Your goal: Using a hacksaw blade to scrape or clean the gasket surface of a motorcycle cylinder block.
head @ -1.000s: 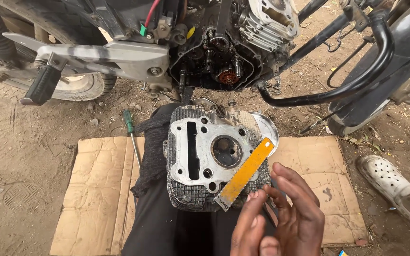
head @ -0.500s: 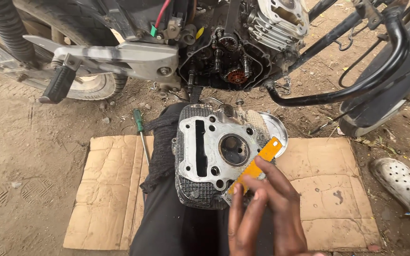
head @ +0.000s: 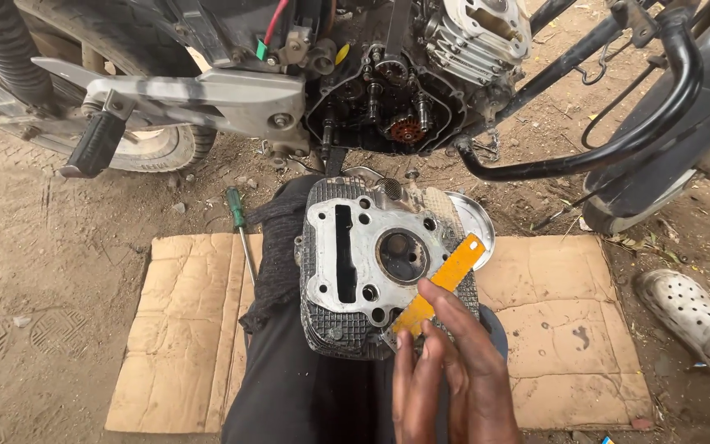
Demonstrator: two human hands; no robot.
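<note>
1. Your cylinder head (head: pixel 371 271) lies flat on your lap, gasket face up, just below the open engine (head: pixel 388 107).
2. The yellow scraper blade (head: pixel 441 284) crosses its lower right corner, long axis slanting up to the right from your fingers.
3. Your right hand (head: pixel 462 370) pinches the blade's lower end; the left hand (head: pixel 408 390), fingers together, presses alongside.
4. The head's left half lies uncovered; cardboard (head: pixel 182 329) flanks it.

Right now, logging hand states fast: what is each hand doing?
Left hand: pressed against the right, grip cannot be told.
Right hand: fingers closed on the orange blade.
</note>
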